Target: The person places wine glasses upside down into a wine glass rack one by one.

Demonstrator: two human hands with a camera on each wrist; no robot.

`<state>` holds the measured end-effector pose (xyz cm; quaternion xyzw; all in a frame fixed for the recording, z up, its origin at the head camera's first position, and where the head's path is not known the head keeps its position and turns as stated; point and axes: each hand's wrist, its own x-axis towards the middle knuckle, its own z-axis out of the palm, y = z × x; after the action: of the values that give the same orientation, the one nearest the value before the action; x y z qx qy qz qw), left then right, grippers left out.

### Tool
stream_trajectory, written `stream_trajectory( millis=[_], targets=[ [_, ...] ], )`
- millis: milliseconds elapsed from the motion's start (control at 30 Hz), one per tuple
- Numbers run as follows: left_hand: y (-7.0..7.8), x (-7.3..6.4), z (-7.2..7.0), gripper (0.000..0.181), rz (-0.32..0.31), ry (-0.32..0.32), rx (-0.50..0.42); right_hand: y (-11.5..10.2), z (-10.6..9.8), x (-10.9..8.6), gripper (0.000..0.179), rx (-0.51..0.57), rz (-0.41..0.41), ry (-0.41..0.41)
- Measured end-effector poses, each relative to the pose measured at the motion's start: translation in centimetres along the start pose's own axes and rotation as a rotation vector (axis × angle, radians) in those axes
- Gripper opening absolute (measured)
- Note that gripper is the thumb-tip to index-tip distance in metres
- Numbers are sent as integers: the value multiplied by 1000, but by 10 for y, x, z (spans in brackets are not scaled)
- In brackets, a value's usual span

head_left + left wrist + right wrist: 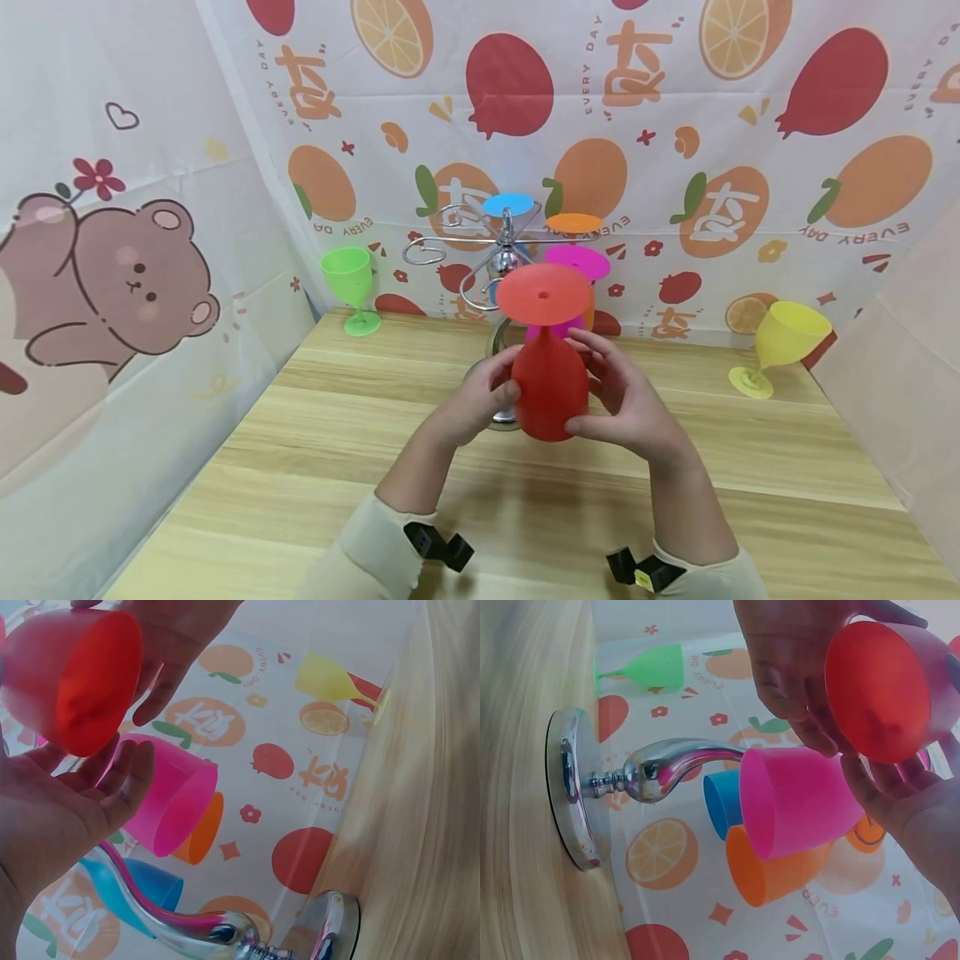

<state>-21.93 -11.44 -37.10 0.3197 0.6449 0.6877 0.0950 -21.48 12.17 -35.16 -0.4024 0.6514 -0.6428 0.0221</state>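
A red plastic goblet (550,387) is upside down in front of the rack, foot up and mouth down. My left hand (482,393) grips its bowl from the left, thumb on the near side. From the right, my right hand (628,398) holds the same bowl, its thumb low near the rim. Behind it stands a chrome goblet rack (504,260) with curled wire arms. Blue (508,204), orange (574,222) and magenta (587,262) goblets hang upside down from it. In the right wrist view, the magenta bowl (795,799) is close beyond the fingers.
A green goblet (348,279) stands upright at the back left of the wooden table (315,467). At the back right stands a yellow goblet (787,333). The rack's round chrome base (576,787) rests on the tabletop. Printed cloth (510,167) hangs behind and at both sides.
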Motion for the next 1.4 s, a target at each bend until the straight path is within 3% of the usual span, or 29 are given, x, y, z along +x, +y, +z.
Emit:
stream_trajectory(
  millis=[467, 767, 1033, 1233, 1400],
  targets=[
    [1, -1, 0, 95, -53, 31, 22, 0, 4, 1, 97, -57, 85, 7],
    [1, -1, 0, 95, -19, 17, 28, -1, 4, 2, 96, -76, 106, 13],
    [0, 0, -1, 95, -33, 19, 41, -1, 5, 1, 97, -93, 115, 23],
    [3, 0, 2, 89, -93, 69, 69, 1, 6, 1, 96, -147, 120, 25],
    [7, 1, 5, 85, -43, 134, 130, 2, 6, 2, 94, -206, 156, 45]
  ],
)
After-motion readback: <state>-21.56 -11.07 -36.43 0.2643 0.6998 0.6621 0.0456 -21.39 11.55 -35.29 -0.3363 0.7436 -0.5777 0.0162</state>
